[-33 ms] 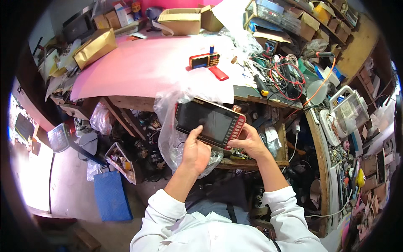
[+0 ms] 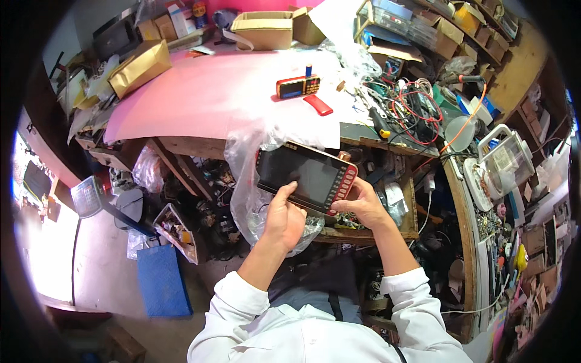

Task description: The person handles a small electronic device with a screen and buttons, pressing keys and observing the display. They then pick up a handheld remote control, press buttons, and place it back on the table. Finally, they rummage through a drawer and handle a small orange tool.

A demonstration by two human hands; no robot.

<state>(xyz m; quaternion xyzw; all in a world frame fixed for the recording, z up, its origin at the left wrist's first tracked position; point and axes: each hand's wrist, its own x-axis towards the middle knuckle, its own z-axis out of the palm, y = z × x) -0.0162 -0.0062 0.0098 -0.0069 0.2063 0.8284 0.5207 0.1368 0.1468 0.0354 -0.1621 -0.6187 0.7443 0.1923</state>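
Note:
My left hand (image 2: 284, 221) holds a portable media player (image 2: 305, 167) with a dark screen and red button panel, its thumb lying on the screen's lower part. My right hand (image 2: 369, 209) is closed on the player's right end, beside the buttons. A crumpled clear plastic bag (image 2: 241, 184) hangs behind and below the player. On the pink mat (image 2: 200, 103) beyond lie a small red-and-black radio (image 2: 290, 88) and a red cover (image 2: 319, 105), with a blue cylinder (image 2: 308, 69) upright at the radio.
Tangled leads and tools (image 2: 411, 112) cover the bench's right part. An open cardboard box (image 2: 263, 36) and a paper bag (image 2: 136, 66) stand at the back. A clear plastic case (image 2: 502, 166) sits at right. Below left are a blue pad (image 2: 162, 281) and a bin of parts (image 2: 175, 233).
The head view has shifted very slightly. Both hands and the media player otherwise look the same.

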